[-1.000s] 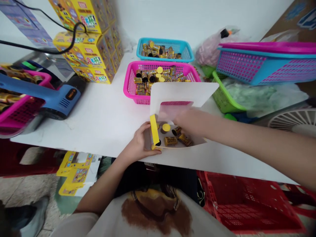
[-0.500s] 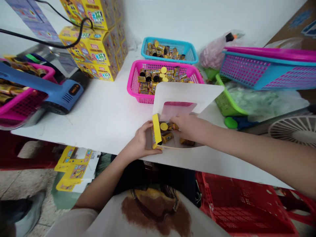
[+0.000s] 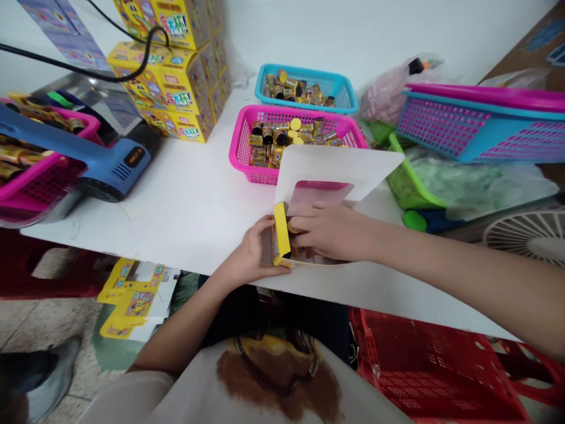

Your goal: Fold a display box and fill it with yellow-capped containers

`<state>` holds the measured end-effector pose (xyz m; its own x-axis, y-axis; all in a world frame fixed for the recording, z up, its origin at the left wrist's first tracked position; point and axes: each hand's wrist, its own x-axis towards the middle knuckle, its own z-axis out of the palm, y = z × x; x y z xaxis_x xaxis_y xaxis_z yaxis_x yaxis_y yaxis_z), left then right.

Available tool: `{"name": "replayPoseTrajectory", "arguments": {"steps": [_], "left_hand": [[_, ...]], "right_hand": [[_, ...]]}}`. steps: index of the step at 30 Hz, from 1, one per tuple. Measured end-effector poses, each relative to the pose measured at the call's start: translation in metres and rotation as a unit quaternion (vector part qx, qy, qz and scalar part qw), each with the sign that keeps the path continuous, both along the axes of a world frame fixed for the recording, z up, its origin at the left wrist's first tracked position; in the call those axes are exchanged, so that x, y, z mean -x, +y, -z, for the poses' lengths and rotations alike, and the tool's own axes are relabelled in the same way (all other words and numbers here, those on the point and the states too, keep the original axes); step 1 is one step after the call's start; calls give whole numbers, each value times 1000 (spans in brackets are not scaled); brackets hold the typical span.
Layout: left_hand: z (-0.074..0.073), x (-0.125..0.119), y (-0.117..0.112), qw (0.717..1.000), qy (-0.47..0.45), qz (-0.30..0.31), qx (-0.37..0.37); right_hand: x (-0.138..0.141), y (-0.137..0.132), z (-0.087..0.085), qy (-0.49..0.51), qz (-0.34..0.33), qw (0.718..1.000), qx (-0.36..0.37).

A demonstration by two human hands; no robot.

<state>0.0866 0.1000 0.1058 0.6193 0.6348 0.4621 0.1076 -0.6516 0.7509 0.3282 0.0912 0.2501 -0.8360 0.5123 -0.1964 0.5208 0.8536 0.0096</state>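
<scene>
Left hand (image 3: 255, 248) wraps the narrow yellow carton (image 3: 281, 233), thumb side up and fingers curled round its lower edge, holding it upright on the white table (image 3: 168, 206) at the near edge. Right hand (image 3: 329, 232) comes in from 3 o'clock, its fingers (image 3: 304, 227) bunched together at the carton's upper end and touching it. A yellow-capped cylinder (image 3: 291, 227) shows just beside the fingertips, though whether it is pinched I cannot tell. More of the small gold cylinders lie mostly hidden under that hand, on a white card sheet (image 3: 339, 168) that rises behind both hands at 12 o'clock (a pink panel (image 3: 320, 191) shows in its middle). Just past the sheet sits a pink mesh basket (image 3: 236, 158) of gold cylinders with black or yellow ends, and beyond that, a blue basket (image 3: 304, 69) of the same. At 10 o'clock stand stacked yellow printed cartons (image 3: 176, 88); at 9 o'clock, a blue heat gun (image 3: 110, 168) lies against another pink basket (image 3: 30, 188). A green basket (image 3: 408, 185) and a pink-and-blue basket (image 3: 477, 132) sit at 2 o'clock, and a red crate (image 3: 424, 365) sits below the table at 4 o'clock.
</scene>
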Motion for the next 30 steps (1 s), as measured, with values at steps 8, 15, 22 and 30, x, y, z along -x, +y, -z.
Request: {"name": "replayPoseTrajectory", "arguments": {"steps": [8, 15, 22, 30], "left_hand": [[1, 1, 0, 1000, 14, -11, -10], [7, 0, 0, 1000, -1, -7, 16], [9, 1, 1, 1000, -6, -7, 16], [10, 2, 3, 1000, -10, -18, 12]], "right_hand": [[-6, 5, -3, -93, -80, 992, -36], [-17, 3, -16, -163, -8, 987, 3], [-14, 3, -12, -168, 84, 982, -6], [8, -5, -15, -223, 182, 958, -14]]}}
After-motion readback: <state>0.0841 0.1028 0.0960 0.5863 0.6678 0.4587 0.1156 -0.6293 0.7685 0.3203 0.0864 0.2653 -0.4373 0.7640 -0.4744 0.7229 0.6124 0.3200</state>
